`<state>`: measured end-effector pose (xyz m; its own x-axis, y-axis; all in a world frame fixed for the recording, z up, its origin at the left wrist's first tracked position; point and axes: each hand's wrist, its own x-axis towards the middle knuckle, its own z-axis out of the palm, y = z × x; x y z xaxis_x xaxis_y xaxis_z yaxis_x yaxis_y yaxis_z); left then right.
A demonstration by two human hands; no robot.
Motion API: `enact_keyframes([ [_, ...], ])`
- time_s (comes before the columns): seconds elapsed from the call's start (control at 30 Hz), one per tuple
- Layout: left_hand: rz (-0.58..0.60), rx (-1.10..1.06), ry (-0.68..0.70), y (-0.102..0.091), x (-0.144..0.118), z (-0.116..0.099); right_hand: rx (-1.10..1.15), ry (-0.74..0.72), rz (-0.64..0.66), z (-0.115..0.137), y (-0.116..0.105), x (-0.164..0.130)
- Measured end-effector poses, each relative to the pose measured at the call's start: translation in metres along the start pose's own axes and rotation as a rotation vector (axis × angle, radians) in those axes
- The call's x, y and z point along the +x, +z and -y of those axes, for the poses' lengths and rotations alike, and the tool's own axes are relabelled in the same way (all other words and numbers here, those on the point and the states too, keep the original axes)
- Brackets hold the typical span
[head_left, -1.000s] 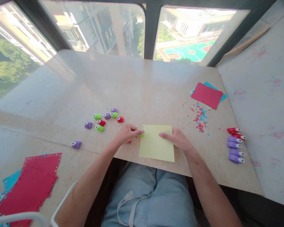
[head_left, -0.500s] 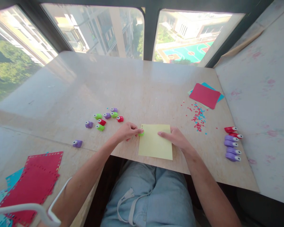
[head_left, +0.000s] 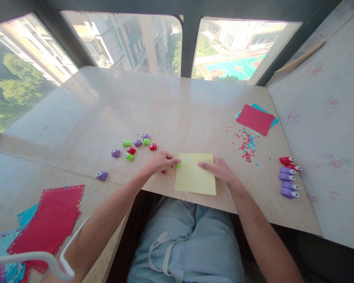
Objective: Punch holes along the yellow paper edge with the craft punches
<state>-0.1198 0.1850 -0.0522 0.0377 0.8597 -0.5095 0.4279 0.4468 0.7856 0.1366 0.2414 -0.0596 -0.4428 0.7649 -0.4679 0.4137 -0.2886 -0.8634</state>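
Observation:
A sheet of yellow paper [head_left: 195, 177] lies at the table's front edge, with a few small punched holes at its upper left corner. My right hand [head_left: 220, 169] grips the sheet's right edge, thumb on top and fingers underneath. At the left edge, my left hand [head_left: 165, 162] is closed on a green craft punch [head_left: 178, 163], its thumb pressed on top. The punch sits over the paper's edge, mostly covered by the thumb.
Several purple, green and red punches [head_left: 137, 143] stand left of the paper, more [head_left: 289, 186] at the right edge. Red and blue confetti [head_left: 247, 145] lies below stacked cards [head_left: 255, 119]. Hole-edged red sheets [head_left: 47, 224] lie lower left, near a white curved frame [head_left: 32, 256].
The view has shifted slightly. My left hand remains on the green punch at the paper's left edge, and my right hand keeps its grip on the sheet.

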Motion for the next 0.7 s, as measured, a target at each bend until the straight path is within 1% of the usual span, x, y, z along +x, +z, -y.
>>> enact_keyframes([
  [0.3,0.034,-0.053,0.020,0.0032,-0.0054,-0.0073,-0.038,-0.022,-0.018,-0.0024,0.0004,-0.0005],
  [0.47,0.041,-0.075,0.026,0.0018,-0.0063,-0.0062,-0.019,-0.036,-0.001,-0.0043,0.0002,-0.0001],
  [0.57,0.065,-0.094,0.032,-0.0006,-0.0059,-0.0044,-0.026,-0.047,-0.016,-0.0048,0.0005,-0.0004],
  [0.7,0.090,-0.119,0.007,-0.0031,-0.0045,-0.0016,-0.019,-0.054,-0.032,-0.0046,0.0011,-0.0010],
])
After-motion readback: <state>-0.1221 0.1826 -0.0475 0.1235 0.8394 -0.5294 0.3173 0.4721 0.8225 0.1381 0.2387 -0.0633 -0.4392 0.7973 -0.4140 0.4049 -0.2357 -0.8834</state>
